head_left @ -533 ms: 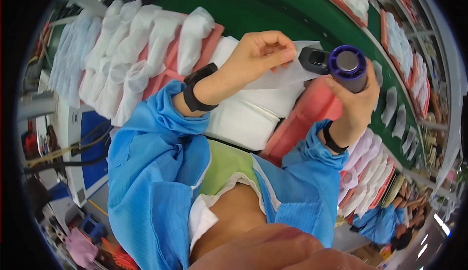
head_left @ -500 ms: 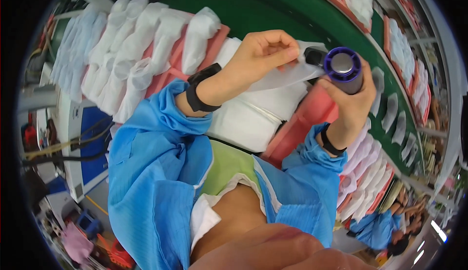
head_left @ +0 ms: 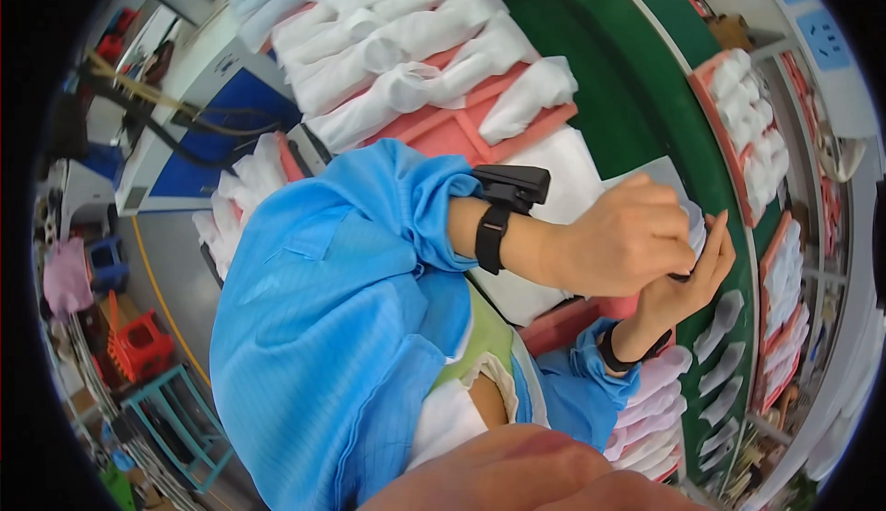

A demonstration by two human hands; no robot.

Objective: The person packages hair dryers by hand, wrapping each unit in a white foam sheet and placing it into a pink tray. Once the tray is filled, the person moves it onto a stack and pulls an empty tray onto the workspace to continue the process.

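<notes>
Over the white stack, close to the green belt, my two hands meet around a rounded thing in a thin white bag [head_left: 695, 223]. My left hand [head_left: 620, 239] is closed, its curled fingers pinching the bag from above. My right hand [head_left: 692, 280] wraps the same bagged thing from the right and below, partly hidden behind the left. The dark cylinder with a purple rim, seen clearly earlier, is now mostly covered by the bag and my hands; a bit of black [head_left: 681, 277] shows between the fingers. A stack of white sheets or bags [head_left: 563, 174] lies beneath.
Pink trays [head_left: 429, 132] of white-wrapped items stand at the far left. A green belt [head_left: 614, 77] runs past, with several translucent wrapped pieces [head_left: 720, 326] on it. More filled trays [head_left: 711, 96] line the right side. A blue-and-white machine [head_left: 231, 96] stands left.
The view has turned. My left hand has come over to my right hand and closed on the bag. The purple-rimmed cylinder has become mostly covered by the white bag.
</notes>
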